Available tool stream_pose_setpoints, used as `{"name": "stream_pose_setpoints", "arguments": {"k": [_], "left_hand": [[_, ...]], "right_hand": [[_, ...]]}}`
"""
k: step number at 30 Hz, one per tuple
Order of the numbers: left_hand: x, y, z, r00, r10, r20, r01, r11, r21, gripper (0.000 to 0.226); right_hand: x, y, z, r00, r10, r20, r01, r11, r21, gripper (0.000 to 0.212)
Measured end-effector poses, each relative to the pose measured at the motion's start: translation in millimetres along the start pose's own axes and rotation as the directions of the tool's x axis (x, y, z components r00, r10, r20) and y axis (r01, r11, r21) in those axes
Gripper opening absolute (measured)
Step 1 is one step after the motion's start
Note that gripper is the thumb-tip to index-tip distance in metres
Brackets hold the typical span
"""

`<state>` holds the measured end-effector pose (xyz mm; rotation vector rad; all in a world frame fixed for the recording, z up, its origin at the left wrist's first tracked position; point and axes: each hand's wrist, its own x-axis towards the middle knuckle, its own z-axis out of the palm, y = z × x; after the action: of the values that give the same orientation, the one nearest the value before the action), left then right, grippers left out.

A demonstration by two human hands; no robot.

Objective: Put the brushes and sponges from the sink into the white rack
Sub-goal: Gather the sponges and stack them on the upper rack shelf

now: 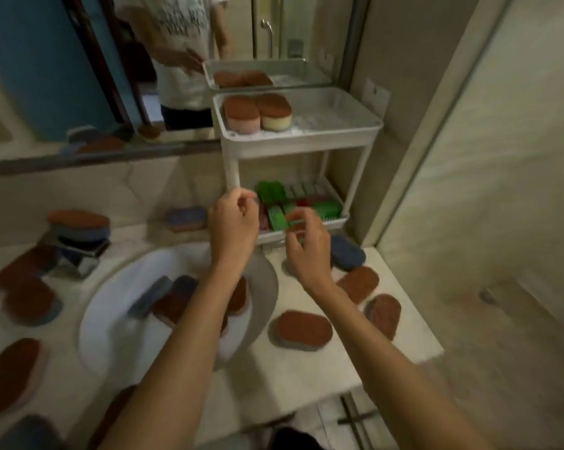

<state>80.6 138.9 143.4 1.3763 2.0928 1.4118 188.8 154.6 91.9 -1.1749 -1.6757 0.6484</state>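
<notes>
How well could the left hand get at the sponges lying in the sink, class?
Probably easily: the left hand hovers by the white rack, just beyond the sink, whose sponges lie uncovered, nothing between.

A mirror (79,76) is mounted on the wall above a pale marbled surface (306,371). A chrome tap (82,264) is set at the surface's left rear. A blue panel (30,60) and a metal handle (267,30) are reflected in the mirror. A small dark drain (486,295) is seen in the floor (501,352) at the right.
</notes>
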Motion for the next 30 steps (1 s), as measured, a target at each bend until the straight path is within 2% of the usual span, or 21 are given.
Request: {"name": "stream_pose_setpoints", "arguments": {"k": [2,3,6,8,9,11,13,15,18,21,23,24,27,30], "left_hand": [[-36.9,-29.1,13.8,0.975,-0.156,0.157,0.149,0.987,0.06,0.022],[-54.8,-43.8,20.4,0.946,-0.224,0.235,0.202,0.973,0.115,0.023],[-102.7,-77.7,36.8,0.832,-0.378,0.407,0.338,0.926,0.171,0.024],[-126.5,-90.4,42.5,0.756,-0.458,0.467,0.401,0.889,0.222,0.026],[-134.5,-94.6,43.9,0.726,-0.478,0.494,0.403,0.878,0.258,0.025],[-145.0,-102.9,45.3,0.682,-0.502,0.532,0.386,0.865,0.321,0.017],[-150.4,-109.9,49.6,0.663,-0.523,0.536,0.415,0.852,0.319,0.031],[-153.8,-111.1,53.1,0.626,-0.572,0.53,0.485,0.818,0.31,0.034],[-155.8,-107.3,57.7,0.548,-0.643,0.534,0.654,0.728,0.205,0.008],[-155.0,-100.4,64.1,0.418,-0.675,0.608,0.841,0.541,0.021,0.051],[-149.8,-97.0,68.5,0.425,-0.694,0.581,0.872,0.486,-0.058,0.057],[-145.1,-96.5,71.0,0.454,-0.702,0.549,0.873,0.473,-0.116,0.054],[-127.4,-90.8,75.5,0.545,-0.703,0.457,0.829,0.533,-0.17,0.051],[-110.5,-82.8,78.5,0.623,-0.654,0.429,0.765,0.625,-0.157,0.054]], "right_hand": [[-41.1,32.4,-4.1,0.973,0.178,0.15,-0.16,0.979,-0.123,0.027],[-59.3,49.4,-6.6,0.935,0.258,0.243,-0.201,0.951,-0.235,0.035],[-100.1,93.2,-14.5,0.76,0.451,0.468,-0.133,0.812,-0.568,0.065],[-115.6,107.8,-17.4,0.677,0.532,0.509,-0.076,0.738,-0.67,0.071],[-120.5,111.5,-18.5,0.661,0.549,0.512,-0.062,0.72,-0.692,0.07],[-125.0,115.1,-20.6,0.683,0.534,0.498,-0.037,0.707,-0.706,0.064],[-126.1,114.8,-22.9,0.701,0.514,0.495,-0.016,0.704,-0.71,0.058],[-127.0,116.6,-23.7,0.683,0.521,0.511,-0.042,0.727,-0.686,0.056],[-128.2,120.4,-24.1,0.701,0.506,0.503,-0.148,0.792,-0.592,0.048],[-123.4,119.5,-27.0,0.685,0.477,0.551,-0.253,0.864,-0.434,0.053],[-115.7,117.0,-30.1,0.673,0.402,0.62,-0.245,0.913,-0.326,0.054],[-109.9,117.7,-32.6,0.667,0.371,0.647,-0.237,0.928,-0.288,0.048],[-80.5,131.3,-48.9,0.65,0.36,0.669,-0.208,0.931,-0.299,0.033],[-42.7,156.1,-68.6,0.803,0.293,0.519,-0.041,0.896,-0.443,0.027]]}}
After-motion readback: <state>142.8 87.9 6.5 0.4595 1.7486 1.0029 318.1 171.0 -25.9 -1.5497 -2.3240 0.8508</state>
